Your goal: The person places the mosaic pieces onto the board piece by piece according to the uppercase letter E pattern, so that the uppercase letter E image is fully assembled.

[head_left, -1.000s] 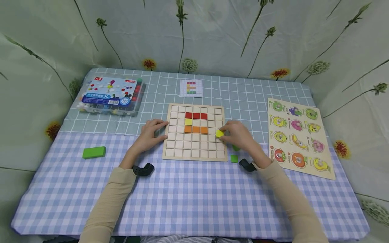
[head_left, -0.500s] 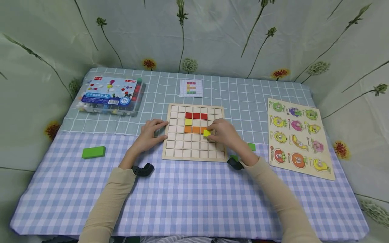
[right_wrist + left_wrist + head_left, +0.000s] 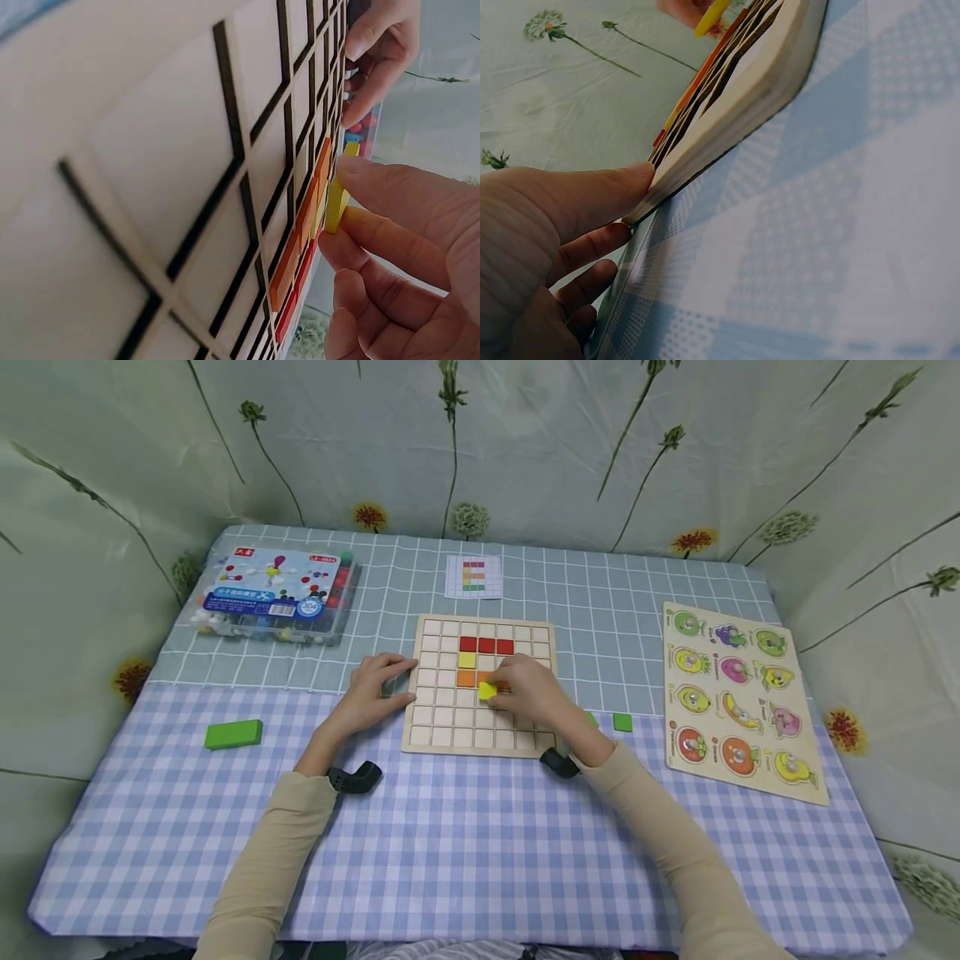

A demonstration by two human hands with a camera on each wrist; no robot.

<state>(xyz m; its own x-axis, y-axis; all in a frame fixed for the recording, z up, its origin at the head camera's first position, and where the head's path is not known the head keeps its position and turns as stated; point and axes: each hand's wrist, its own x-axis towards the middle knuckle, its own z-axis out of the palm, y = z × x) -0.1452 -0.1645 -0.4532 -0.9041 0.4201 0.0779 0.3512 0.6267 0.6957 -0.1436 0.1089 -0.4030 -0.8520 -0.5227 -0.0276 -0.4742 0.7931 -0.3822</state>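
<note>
My right hand pinches a yellow square tile between thumb and fingers, held above the wooden grid board over its orange row. On the board lie a row of red tiles, one yellow tile beneath its left end, and a row of orange tiles, partly hidden by the right hand. My left hand rests against the board's left edge. Its thumb lies straight on the rim in the left wrist view, with the other fingers loosely bent.
Behind the board lies a pattern card with a coloured tile figure. A green tile lies to the right, another partly behind the right wrist. A green block and a plastic case are left. A fruit puzzle board lies right.
My right hand has carried the yellow tile leftward from the board's right edge to above the orange row. The left hand has stayed at the board's left edge.
</note>
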